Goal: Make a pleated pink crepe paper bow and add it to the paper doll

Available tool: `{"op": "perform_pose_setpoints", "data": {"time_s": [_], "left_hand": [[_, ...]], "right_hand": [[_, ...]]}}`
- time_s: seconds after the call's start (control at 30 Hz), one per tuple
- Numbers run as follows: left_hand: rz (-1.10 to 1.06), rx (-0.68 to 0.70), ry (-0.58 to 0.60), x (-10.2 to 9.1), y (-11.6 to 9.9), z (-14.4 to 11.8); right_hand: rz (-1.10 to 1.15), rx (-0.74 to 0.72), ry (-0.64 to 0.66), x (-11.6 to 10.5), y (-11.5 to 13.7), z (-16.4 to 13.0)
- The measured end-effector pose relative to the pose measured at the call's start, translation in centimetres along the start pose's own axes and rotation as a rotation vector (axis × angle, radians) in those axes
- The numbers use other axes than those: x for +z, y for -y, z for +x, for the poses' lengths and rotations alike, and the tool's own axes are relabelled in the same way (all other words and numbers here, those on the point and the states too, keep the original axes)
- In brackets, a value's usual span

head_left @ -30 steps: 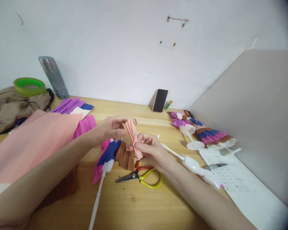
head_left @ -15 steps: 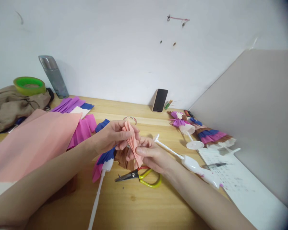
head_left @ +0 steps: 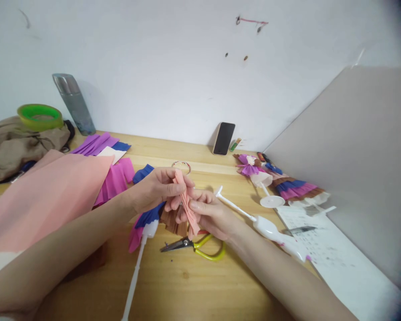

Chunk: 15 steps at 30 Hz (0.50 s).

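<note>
Both hands hold one pleated strip of peach crepe paper (head_left: 186, 203) above the wooden table (head_left: 194, 285). My left hand (head_left: 158, 189) pinches its upper end. My right hand (head_left: 209, 214) grips its lower end between thumb and fingers. Just beneath the hands lies a paper doll skirt of blue, pink and brown layers (head_left: 153, 218) on a white plastic stick (head_left: 135, 272). Scissors with yellow and red handles (head_left: 197, 245) lie just below my right hand.
A large peach paper sheet (head_left: 43, 191) and magenta and purple pleated papers (head_left: 115, 178) lie at left. A steel flask (head_left: 73, 104), green tape roll (head_left: 40, 117) and cloth sit far left. A phone (head_left: 223, 139) leans on the wall. Finished paper dolls (head_left: 280, 185), white plastic parts (head_left: 274, 232) and a printed sheet (head_left: 334, 263) lie right.
The peach strip has been squeezed narrower between both hands, and the hands have drawn closer together. The view shifted slightly.
</note>
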<state>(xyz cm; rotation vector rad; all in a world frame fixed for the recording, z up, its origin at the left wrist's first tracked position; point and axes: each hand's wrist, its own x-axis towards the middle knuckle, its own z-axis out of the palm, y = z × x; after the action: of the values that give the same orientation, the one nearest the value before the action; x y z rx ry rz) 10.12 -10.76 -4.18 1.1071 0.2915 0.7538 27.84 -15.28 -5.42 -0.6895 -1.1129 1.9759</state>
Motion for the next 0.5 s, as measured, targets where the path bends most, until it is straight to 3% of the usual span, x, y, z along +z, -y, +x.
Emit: {"op": "perform_pose_setpoints", "data": {"time_s": [0.17,0.5], "left_hand": [[0.0,-0.017,-0.032,-0.09,0.01,0.19],[0.075,-0.051,-0.051,-0.05,-0.14,0.04]], "right_hand": [[0.013,-0.024,0.045,-0.23,-0.35,0.18],[-0.006,-0.06,0.015,-0.36,-0.36,0.24]]}}
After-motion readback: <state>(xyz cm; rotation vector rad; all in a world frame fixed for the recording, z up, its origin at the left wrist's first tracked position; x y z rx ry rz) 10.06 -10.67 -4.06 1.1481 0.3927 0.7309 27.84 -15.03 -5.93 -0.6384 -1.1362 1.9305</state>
